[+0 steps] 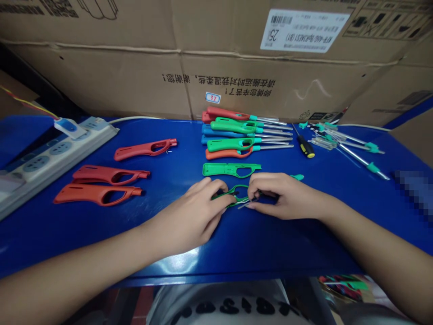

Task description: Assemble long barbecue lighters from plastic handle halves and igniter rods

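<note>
My left hand (198,212) is closed around the grip end of a green lighter shell (241,188), just above the blue table. At the shell's front end, my right hand (287,194) pinches a small dark part with a thin wire or metal piece (242,206); the fingers hide most of it. Directly behind lies a loose green shell half (232,169), its hollow inner side up. A teal nozzle piece (297,177) shows just past my right knuckles.
Several long-nosed lighters (233,143) are stacked behind. Red lighter bodies (111,175) lie left, near a power strip (57,151). A screwdriver (305,146) and metal tubes with teal ends (358,158) lie right. A cardboard box (135,85) stands along the back.
</note>
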The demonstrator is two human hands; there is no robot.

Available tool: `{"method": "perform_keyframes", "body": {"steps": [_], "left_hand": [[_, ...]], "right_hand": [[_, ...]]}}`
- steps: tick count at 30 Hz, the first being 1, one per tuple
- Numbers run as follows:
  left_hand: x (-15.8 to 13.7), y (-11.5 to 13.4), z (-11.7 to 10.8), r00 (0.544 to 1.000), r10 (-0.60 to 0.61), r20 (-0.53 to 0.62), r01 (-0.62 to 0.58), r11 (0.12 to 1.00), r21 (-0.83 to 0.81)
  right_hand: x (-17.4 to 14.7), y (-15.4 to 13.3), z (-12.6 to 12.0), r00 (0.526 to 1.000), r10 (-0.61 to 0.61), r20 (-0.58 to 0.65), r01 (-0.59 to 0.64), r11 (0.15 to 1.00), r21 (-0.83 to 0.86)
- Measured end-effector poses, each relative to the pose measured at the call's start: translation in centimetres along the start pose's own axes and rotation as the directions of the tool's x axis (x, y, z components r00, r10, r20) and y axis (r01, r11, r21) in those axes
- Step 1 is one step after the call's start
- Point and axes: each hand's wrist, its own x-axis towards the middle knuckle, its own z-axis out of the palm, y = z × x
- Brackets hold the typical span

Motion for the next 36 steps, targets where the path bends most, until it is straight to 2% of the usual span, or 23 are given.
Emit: {"method": "perform_keyframes", "body": {"steps": [7,10,16,19,21,25,28,32,36], "left_hand": [[0.01,-0.04,-0.02,1.000,0.010,-0.007,-0.010,1.000,0.006],[0.06,-0.14,0.01,1.000,0.013,-0.013,-0.013,1.000,0.002],[0.06,-0.21,0.10,1.000,0.015,-0.025,-0.015,1.000,-0.022],[0.03,-0.18,0.14,1.000,0.017,-0.026,-0.018,0.999,-0.027],[0.03,-0.15,0.13,0.999,0.020,-0.029,-0.020,0.999,-0.030],[0.13,-0.14,0.06,1.000,0.018,-0.025,-0.019,1.000,-0.023],[0.18,-0.10,-0.01,1.000,0.019,-0.008,-0.019,1.000,0.008],[0.10,0.10,-0.10,0.999,0.032,0.014,-0.033,0.996,0.078],[-0.04,0.39,-0.11,0.998,0.036,0.048,-0.044,0.985,0.170]], "right_hand": [[0.08,0.23,0.27,1.000,0.017,0.000,-0.017,0.997,-0.078],[0.07,0.16,0.31,1.000,0.026,0.008,-0.024,0.986,-0.167],[-0.15,0.13,0.42,0.995,-0.091,0.042,0.100,0.904,-0.416],[-0.14,0.19,0.49,0.991,-0.116,0.058,0.130,0.875,-0.467],[-0.08,0.25,0.51,0.995,-0.090,0.041,0.099,0.899,-0.427],[0.17,0.36,0.44,0.999,0.009,-0.044,-0.016,0.984,-0.177],[0.41,0.42,0.33,0.996,0.031,-0.086,-0.035,0.998,-0.045],[0.40,0.43,0.17,0.997,-0.012,-0.078,0.012,1.000,0.000],[-0.08,0.35,-0.19,0.999,-0.031,-0.023,0.030,0.999,-0.040]]}}
